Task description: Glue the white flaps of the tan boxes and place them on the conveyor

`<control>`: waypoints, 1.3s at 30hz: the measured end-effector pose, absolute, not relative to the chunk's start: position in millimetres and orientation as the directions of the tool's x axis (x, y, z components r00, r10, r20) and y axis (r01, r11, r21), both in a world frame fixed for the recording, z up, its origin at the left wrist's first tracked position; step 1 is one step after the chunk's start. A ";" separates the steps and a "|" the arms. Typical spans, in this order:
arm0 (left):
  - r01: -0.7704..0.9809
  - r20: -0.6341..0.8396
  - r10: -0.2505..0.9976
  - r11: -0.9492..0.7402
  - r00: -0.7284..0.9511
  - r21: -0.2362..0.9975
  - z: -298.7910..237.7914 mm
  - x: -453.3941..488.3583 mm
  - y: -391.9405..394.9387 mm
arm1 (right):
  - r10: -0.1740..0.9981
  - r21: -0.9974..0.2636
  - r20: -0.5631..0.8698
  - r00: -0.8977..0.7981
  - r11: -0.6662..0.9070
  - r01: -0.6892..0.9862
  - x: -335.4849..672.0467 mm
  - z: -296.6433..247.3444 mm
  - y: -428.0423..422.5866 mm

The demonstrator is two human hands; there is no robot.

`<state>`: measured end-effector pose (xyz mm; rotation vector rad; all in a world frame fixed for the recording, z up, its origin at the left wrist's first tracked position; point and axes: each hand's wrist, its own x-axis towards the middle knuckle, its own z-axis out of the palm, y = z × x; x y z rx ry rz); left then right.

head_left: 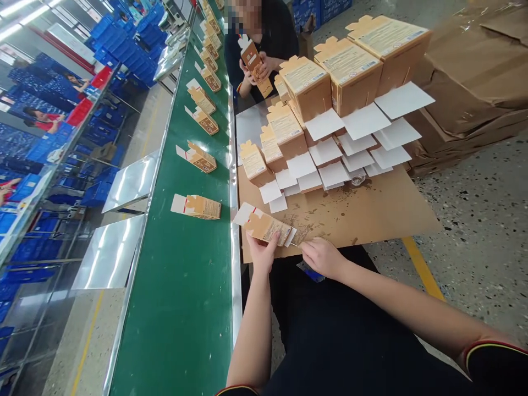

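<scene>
My left hand (263, 252) is closed around a tan printed carton (267, 226), thumb on its face. The carton lies tilted over the near edge of the cardboard-covered table, a white flap (243, 213) spread out at its far left end. At its right end my right hand (324, 256) is closed in a pinch on a thin white stick-like piece (293, 244), which reaches to the carton's end flap. What that piece is cannot be made out. Beyond my hands stand stacked tan cartons (307, 80) with white flaps sticking out towards me.
Left of the table runs a green conveyor belt (181, 308) with a metal rail, bearing a row of cartons (203, 207). Across the table a co-worker (268, 33) holds another carton (256, 66). Brown paper-wrapped bundles (474, 82) stand at right. Blue crates (124, 41) fill the far left.
</scene>
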<state>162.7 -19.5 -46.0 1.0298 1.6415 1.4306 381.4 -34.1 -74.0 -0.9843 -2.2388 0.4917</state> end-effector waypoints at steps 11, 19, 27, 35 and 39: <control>0.320 0.099 0.878 0.064 -0.467 0.945 -56.5 192.2 -39.7 | 0.868 -0.738 0.356 -0.347 0.489 0.465 437.4 -52.5 -71.4; 0.252 0.064 0.866 0.072 -0.496 0.965 -61.8 192.9 -28.3 | 0.859 -0.799 0.351 -0.373 0.482 0.358 418.0 -48.4 -79.4; 0.322 0.222 0.563 0.084 -0.796 0.943 -39.1 20.1 -62.7 | 0.934 -0.903 0.246 -0.261 0.318 0.288 434.6 -55.6 -74.6; 0.294 0.148 0.569 0.175 -0.809 0.939 -58.8 -22.8 -47.9 | 0.938 -0.899 0.262 -0.228 0.323 0.295 434.5 -54.7 -60.6; 0.313 0.143 0.599 0.189 -0.788 0.931 -49.1 -22.2 -32.8 | 0.940 -0.899 0.245 -0.240 0.312 0.306 436.3 -48.7 -54.6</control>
